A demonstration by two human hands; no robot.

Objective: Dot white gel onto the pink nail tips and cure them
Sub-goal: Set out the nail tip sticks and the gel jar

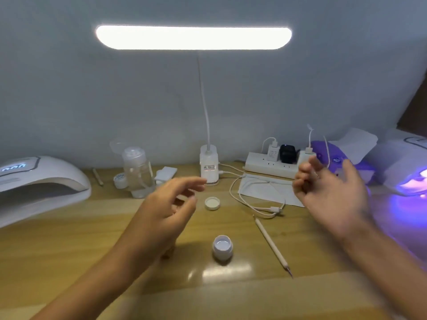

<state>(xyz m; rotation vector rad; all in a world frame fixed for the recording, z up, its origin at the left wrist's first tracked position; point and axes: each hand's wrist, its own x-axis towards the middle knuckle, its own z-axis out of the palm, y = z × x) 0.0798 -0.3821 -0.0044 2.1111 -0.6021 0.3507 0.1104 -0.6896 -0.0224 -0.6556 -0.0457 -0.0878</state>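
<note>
A small open jar of white gel stands on the wooden table near its front middle. Its white lid lies upside down farther back. A thin pale dotting pen lies diagonally to the jar's right. My left hand hovers above the table left of the lid, fingers loosely curled, holding nothing. My right hand floats at the right, palm turned inward, fingers relaxed and empty. At the far right a curing lamp glows violet, with something pink inside it. No nail tips show clearly.
A second white nail lamp sits at the left edge. Behind stand a clear pump bottle, a small white pot, the desk lamp's base, a power strip, a face mask and a looped cable.
</note>
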